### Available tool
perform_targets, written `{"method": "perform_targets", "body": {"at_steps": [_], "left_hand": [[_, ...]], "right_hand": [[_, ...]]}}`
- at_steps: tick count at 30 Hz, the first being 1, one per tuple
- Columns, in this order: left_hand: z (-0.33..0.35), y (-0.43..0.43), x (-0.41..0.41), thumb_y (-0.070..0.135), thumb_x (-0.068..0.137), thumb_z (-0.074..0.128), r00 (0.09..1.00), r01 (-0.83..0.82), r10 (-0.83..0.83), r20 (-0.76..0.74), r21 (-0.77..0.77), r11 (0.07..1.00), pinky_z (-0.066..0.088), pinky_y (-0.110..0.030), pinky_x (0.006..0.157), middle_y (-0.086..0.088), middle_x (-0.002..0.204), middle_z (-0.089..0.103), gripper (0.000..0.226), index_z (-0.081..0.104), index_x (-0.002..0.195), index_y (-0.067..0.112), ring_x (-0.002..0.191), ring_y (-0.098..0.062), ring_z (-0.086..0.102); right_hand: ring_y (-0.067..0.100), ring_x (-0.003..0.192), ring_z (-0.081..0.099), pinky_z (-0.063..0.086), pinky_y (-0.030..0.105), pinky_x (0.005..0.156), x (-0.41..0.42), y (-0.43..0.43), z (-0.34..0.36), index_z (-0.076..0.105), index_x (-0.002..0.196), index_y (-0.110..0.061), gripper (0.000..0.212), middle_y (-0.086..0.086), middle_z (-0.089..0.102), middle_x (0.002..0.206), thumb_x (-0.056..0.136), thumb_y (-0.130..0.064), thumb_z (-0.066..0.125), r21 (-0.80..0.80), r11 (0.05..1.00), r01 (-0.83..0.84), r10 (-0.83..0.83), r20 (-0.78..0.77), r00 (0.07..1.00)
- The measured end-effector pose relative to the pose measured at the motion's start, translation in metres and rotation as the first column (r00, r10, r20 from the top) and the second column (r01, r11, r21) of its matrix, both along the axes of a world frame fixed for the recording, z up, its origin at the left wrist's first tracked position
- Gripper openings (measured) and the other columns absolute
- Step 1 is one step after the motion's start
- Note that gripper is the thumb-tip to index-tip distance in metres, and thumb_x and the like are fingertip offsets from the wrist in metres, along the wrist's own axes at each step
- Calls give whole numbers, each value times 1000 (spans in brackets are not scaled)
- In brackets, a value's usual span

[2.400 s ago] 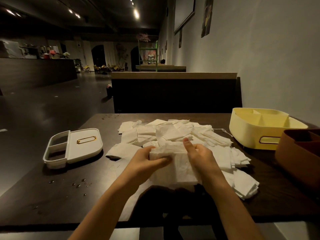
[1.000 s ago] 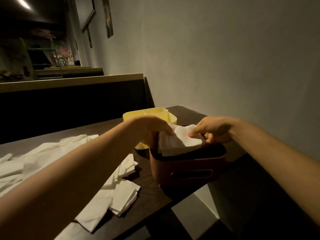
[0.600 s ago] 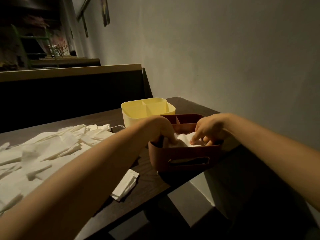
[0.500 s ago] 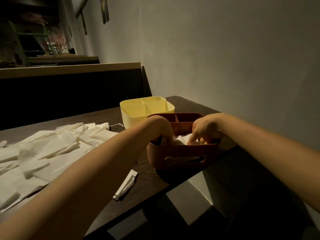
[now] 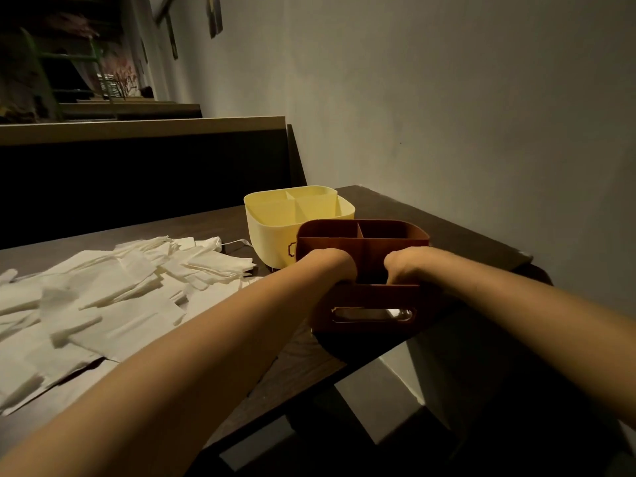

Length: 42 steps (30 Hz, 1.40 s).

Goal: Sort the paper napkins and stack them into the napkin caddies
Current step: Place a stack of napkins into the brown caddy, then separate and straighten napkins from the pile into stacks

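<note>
Risk: reddish-brown plastic divided caddy (image 5: 370,306) sits at near edge of dark wooden surface (image 5: 309,356), front wall close to overhang; downward or outward push could probably tip or slide it off. Also possible: crumpling or skewing whatever is being pressed in, or dragging sheets back out on withdrawal. Pale yellow plastic divided caddy (image 5: 275,232) just behind, apparently touching; a shove could nudge it.

Left hand (image 5: 327,265) bent down at wrist, fingers plunged into near compartment on left side. Right hand (image 5: 404,266) mirrored on right side, knuckles up, fingers down inside. Cannot tell whether either is clenched or released; fingertips hidden by caddy wall. No napkins visible inside from this angle. Loose pile of white folded paper napkins (image 5: 113,297) spread on surface to the left, unsorted, well apart from both hands.
</note>
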State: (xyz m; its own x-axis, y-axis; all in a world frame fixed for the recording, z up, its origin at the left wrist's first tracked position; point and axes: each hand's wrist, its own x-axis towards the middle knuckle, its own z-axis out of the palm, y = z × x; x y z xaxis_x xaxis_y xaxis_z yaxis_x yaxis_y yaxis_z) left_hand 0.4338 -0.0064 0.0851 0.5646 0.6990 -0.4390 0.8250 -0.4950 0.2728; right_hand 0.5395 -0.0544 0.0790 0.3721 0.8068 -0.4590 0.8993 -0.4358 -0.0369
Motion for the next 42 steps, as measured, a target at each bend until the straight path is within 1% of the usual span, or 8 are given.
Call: {"method": "perform_targets", "body": {"at_steps": [5,12,16,20,23,26,33,42], "left_hand": [[-2,4,-1,24,95,53,1000,28,-27,-9,131,991,43,-31,92,-12,131,53,46,43,137,8,119,-25,53],[30,2,-25,12,96,47,962,43,-169,216,491,870,45,-23,60,-6,78,53,18,59,104,1,67,-16,52],[47,-3,-61,8,95,48,898,-72,-176,403,530,845,52,-28,69,-13,99,64,22,63,109,0,84,-23,61],[48,-12,-120,7,95,49,788,-244,-110,606,472,847,53,-26,70,-7,94,60,17,62,106,4,87,-19,63],[32,-20,-171,5,94,50,718,-365,-83,692,474,801,51,-22,67,-6,96,60,17,62,106,5,86,-17,61],[1,-29,-216,6,94,50,669,-451,-31,743,439,777,56,-36,80,-10,101,65,17,62,106,6,90,-21,64],[-71,-42,-273,6,94,47,494,-584,186,849,165,794,52,-39,88,-16,106,65,19,60,108,4,98,-25,61],[-103,-33,-278,6,95,47,421,-628,199,885,127,767,48,-28,87,-9,108,63,19,60,107,5,99,-18,58]], "right_hand": [[22,100,57,45,29,88,-2,-3,2,56,121,-3,38,7,61,110,90,-24,60,67,998,10,-15,81,997],[15,59,61,53,24,54,-10,-15,37,57,86,-9,10,9,64,74,89,-18,62,354,926,134,-79,-165,983],[10,60,59,44,17,49,-50,-23,55,63,94,-9,12,5,64,77,92,-20,57,692,722,4,99,-109,989],[10,70,57,48,16,60,-108,-30,51,63,106,-10,19,1,60,91,94,-22,55,869,488,-83,301,-79,950],[12,81,58,49,23,71,-144,-28,26,63,105,-12,18,0,61,95,92,-23,57,866,474,-160,399,-49,916],[14,89,62,53,28,79,-169,-24,-6,63,105,-12,18,2,66,100,90,-22,60,783,566,-257,460,-41,887],[18,123,44,37,24,97,-174,-36,-43,48,130,-16,50,3,46,137,84,0,58,406,757,-512,573,-37,819],[16,120,50,40,23,96,-166,-25,-57,57,123,-22,35,0,53,133,89,-14,60,453,690,-565,615,44,787]]}}
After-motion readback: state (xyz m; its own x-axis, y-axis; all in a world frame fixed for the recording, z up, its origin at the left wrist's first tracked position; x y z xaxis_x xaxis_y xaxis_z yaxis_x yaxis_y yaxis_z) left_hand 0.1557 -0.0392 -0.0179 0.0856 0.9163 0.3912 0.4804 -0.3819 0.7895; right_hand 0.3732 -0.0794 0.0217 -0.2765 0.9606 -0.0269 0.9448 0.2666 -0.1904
